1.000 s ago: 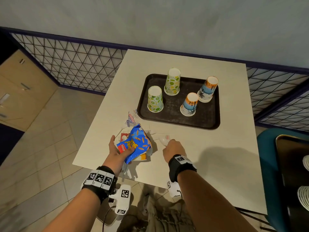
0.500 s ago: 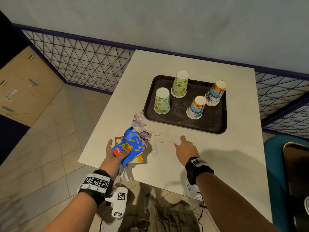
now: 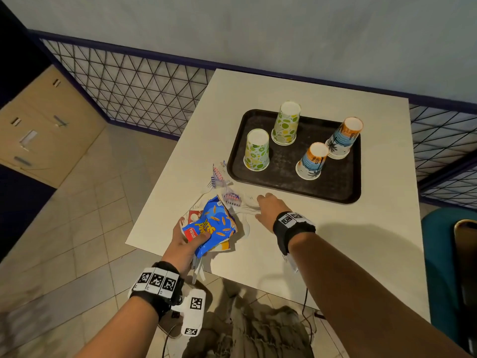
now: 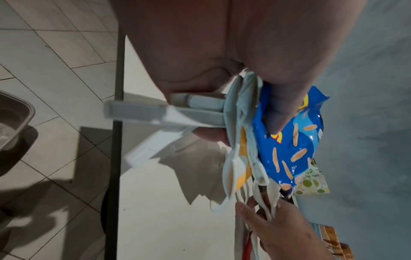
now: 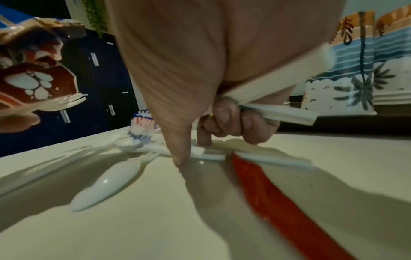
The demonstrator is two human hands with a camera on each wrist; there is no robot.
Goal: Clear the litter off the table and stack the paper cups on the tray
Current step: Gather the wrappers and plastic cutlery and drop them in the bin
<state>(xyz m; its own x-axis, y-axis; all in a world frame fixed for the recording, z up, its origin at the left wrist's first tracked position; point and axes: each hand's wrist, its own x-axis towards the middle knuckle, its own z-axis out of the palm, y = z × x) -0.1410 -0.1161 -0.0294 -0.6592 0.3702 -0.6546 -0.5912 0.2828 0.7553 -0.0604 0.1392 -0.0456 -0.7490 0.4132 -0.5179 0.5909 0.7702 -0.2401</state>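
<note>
My left hand (image 3: 189,241) grips a blue snack bag (image 3: 211,224) bundled with other wrappers and white plastic cutlery (image 4: 155,114) over the table's near-left corner. My right hand (image 3: 260,202) is just below the tray, fingers (image 5: 224,121) curled round a white plastic utensil (image 5: 278,112), thumb tip on the table. A white spoon (image 5: 106,186), a red strip (image 5: 266,190) and striped wrappers (image 3: 218,174) lie loose beside it. On the dark tray (image 3: 343,182) stand upside-down paper cups: two lime-patterned (image 3: 256,149) (image 3: 286,124), two palm-patterned (image 3: 312,161) (image 3: 343,138).
A mesh railing (image 3: 144,91) runs behind and left of the white table (image 3: 361,241). A teal chair (image 3: 438,254) stands at the right. A wooden cabinet (image 3: 38,133) is far left, and a metal bin (image 4: 11,123) sits on the tiled floor.
My right hand has moved from the spoon by the bag along the scattered cutlery, closer to the tray's front edge. The left hand still holds the same bundle.
</note>
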